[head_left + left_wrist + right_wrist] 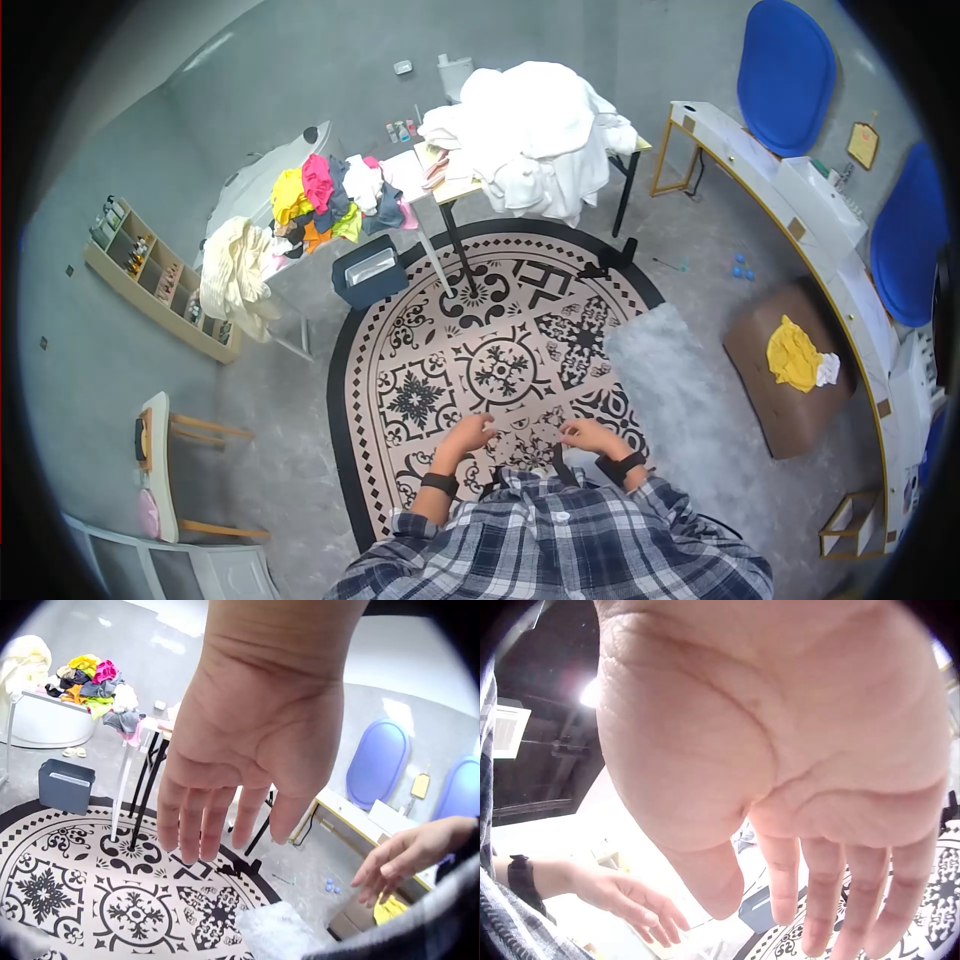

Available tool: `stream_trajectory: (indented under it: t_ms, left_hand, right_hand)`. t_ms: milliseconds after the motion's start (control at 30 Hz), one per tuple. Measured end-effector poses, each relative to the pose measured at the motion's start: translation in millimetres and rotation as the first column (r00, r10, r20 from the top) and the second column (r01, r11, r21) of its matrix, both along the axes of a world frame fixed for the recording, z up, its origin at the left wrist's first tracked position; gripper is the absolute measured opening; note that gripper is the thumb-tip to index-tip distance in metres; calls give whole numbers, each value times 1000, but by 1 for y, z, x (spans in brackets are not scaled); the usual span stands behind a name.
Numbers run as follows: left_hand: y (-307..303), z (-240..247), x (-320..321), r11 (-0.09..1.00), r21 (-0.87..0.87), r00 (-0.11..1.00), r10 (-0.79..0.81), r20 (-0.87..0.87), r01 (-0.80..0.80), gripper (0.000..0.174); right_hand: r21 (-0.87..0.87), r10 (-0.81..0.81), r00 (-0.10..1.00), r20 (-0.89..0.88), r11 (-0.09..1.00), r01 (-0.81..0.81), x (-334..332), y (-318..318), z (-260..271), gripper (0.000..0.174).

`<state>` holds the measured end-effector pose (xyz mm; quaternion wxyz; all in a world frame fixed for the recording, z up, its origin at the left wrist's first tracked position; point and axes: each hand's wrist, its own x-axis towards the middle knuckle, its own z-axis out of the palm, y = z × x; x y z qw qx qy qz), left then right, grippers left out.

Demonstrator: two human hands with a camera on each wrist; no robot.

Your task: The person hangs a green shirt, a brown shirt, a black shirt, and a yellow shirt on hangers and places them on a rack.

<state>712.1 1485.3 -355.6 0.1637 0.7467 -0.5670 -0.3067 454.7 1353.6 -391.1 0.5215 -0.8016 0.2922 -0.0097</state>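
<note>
Far left, a pale wooden shelf unit (160, 285) lies on the grey floor. Next to it are a heap of bright mixed clothes (325, 200) and a dark blue-grey plastic bin (368, 272).

In the middle, the person's left hand (468, 436) and right hand (590, 436) hover near each other, low over the black-and-cream patterned rug (500, 365). The rug is the nearest thing to both hands, directly beneath them, and neither hand touches it. Both wrist views show the fingers (196, 825) straight, slightly apart and holding nothing.

Behind the rug, a big pile of white cloth (530, 130) spills over a small tabletop (452, 188). To the right are a fluffy grey rug (670, 380), then a brown stool (770, 400) with a crumpled yellow cloth (793, 355) on it.

The white pile overhangs the tabletop edge, so it would probably slide off if knocked or tugged. The edge where the two rugs meet could catch a foot.
</note>
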Motion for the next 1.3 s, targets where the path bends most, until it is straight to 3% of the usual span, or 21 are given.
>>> stream_trajectory:
  t_ms: [67,200,300,367,400,467,533,567,600,667,733,800,1000,1067,1133,1167,1233,1300]
  left_hand:
    - [-31,2,15,997,-3,997,72,-18,-72,35]
    - [-88,7,69,990,72,986,127,-107,-119,34]
    - [-143,19,120,982,37,981,185,-52,-183,34]
    - [-182,10,165,966,-30,964,254,-81,-257,36]
    - [-199,29,174,959,-91,964,266,-25,-267,37]
    - [-229,41,187,934,-44,934,352,-64,-355,37]
    - [-259,50,197,922,-92,925,368,-95,-376,36]
    - [-273,53,203,909,-152,920,373,-122,-389,36]
    - [-284,50,217,907,-218,931,366,-10,-359,36]
    - [-304,59,240,887,-153,897,442,4,-436,38]
    - [-325,56,267,863,-137,871,465,-160,-486,40]
    - [-350,61,294,847,-49,837,511,-197,-529,42]
    - [-448,47,413,776,-259,817,553,-160,-576,57]
    - [-486,43,461,733,-200,745,563,-357,-650,64]
    - [-531,34,513,728,-180,736,586,-338,-662,68]
    - [-551,36,526,715,-160,710,590,-384,-681,69]
    - [-587,21,563,704,-173,719,633,-288,-689,72]
    - [-607,19,586,705,-137,708,642,-294,-696,72]
  right_hand:
    - [-151,62,998,-7,987,-62,13,-36,-5,32]
    - [-57,70,997,-45,996,-73,69,-111,7,31]
    - [-126,132,991,22,984,-129,114,-184,5,31]
    - [-90,139,990,30,987,-136,151,-238,24,31]
    - [-62,117,993,32,991,-115,166,-260,36,31]
    - [-214,212,971,111,959,-185,195,-307,26,29]
    - [-228,220,964,149,956,-183,220,-341,49,27]
    - [-199,211,964,162,964,-178,237,-356,65,28]
    - [-171,202,964,174,970,-173,255,-367,83,30]
    - [-172,224,947,229,967,-187,291,-384,93,32]
    - [-158,236,945,227,966,-203,315,-397,105,33]
    - [-109,256,943,211,965,-237,338,-412,108,32]
    - [-42,199,965,169,980,-195,420,-469,109,45]
    - [239,129,981,142,958,-161,457,-489,108,43]
    - [475,-8,992,123,878,-52,498,-505,118,36]
    - [522,-50,992,112,853,-16,518,-513,125,36]
    - [619,-133,989,65,783,65,562,-531,125,34]
    - [612,-200,979,41,779,133,607,-546,118,34]
